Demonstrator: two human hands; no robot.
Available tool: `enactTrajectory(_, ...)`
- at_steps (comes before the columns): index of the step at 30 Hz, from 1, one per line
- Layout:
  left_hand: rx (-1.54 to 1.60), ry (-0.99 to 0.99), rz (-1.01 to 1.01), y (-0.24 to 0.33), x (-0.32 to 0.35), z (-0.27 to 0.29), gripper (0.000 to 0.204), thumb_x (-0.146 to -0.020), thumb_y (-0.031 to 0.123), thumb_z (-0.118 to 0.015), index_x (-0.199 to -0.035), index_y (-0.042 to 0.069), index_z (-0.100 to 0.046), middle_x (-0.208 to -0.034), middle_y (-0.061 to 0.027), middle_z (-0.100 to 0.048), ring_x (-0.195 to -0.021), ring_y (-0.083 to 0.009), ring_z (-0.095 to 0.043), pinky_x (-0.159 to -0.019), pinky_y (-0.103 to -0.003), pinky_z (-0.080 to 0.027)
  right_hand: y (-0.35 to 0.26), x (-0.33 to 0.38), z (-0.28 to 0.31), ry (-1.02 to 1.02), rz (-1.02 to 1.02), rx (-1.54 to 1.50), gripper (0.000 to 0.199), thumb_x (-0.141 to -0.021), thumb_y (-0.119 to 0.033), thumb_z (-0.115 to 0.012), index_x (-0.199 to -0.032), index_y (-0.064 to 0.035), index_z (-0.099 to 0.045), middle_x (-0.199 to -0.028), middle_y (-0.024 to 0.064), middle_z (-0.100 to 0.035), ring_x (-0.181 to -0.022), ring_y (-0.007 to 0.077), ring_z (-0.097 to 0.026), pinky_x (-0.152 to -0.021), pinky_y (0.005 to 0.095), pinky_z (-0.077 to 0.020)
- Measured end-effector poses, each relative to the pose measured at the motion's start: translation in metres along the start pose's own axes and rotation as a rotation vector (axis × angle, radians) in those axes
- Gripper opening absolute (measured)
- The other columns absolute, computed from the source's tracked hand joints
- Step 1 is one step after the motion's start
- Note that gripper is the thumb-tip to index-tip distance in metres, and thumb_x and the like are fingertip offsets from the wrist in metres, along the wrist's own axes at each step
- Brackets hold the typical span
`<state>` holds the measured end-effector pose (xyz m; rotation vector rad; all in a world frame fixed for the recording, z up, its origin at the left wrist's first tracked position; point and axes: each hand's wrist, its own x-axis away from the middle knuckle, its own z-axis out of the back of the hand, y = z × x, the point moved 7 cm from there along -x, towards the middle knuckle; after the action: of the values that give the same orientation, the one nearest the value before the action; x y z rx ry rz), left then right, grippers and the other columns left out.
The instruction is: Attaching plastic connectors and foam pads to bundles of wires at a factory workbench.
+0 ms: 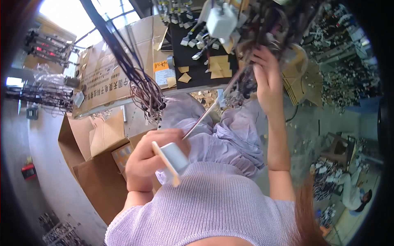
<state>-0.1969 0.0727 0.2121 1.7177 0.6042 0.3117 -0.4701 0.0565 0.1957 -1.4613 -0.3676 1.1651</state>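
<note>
My left hand (145, 158) is close to my chest and grips a white roll of tape (174, 158) with a tan core edge. A thin strip (205, 117) stretches from the roll up and right toward my right hand (266, 80). That hand is raised at the edge of a black work mat (193, 74) and is closed around a dark bundle of wires (250, 49). A white plug-shaped block (221, 22) hangs just above the bundle. Small white connectors (193, 39) and tan paper pieces (219, 65) lie on the mat.
Dark cable looms (135, 69) hang down on the left over flattened cardboard (106, 74). An open cardboard box (98, 164) stands by my left knee. Another seated person (355, 192) works at the lower right. Heaps of wire parts (349, 65) fill the right side.
</note>
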Motion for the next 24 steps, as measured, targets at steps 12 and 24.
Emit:
enactTrajectory(12, -0.476, 0.121, 0.387, -0.04, 0.033, 0.035, 0.015, -0.077, 0.012, -0.059, -0.085, -0.001, -0.059, -0.073, -0.0112, -0.058, -0.066, -0.0263, -0.059, -0.06, -0.033, -0.046, -0.019, 0.046, -0.026, -0.485, 0.279, 0.972, 0.031, -0.084, -0.034, -0.064, -0.074, -0.0056, -0.057, -0.081, 0.0091, -0.051, -0.071, 0.0296, -0.054, -0.061, 0.0401, -0.0431)
enactTrajectory(24, -1.789, -0.105, -0.631, -0.048, -0.009, -0.026, 0.012, -0.075, 0.02, -0.058, -0.084, 0.013, -0.062, -0.095, -0.0007, -0.06, -0.096, -0.0181, -0.057, -0.093, -0.035, -0.044, 0.006, 0.105, -0.134, -1.404, -0.615, -0.245, 0.07, -0.094, -0.059, -0.041, -0.118, 0.0064, -0.052, -0.095, 0.0099, -0.065, -0.086, 0.0177, -0.059, -0.077, 0.0307, -0.047)
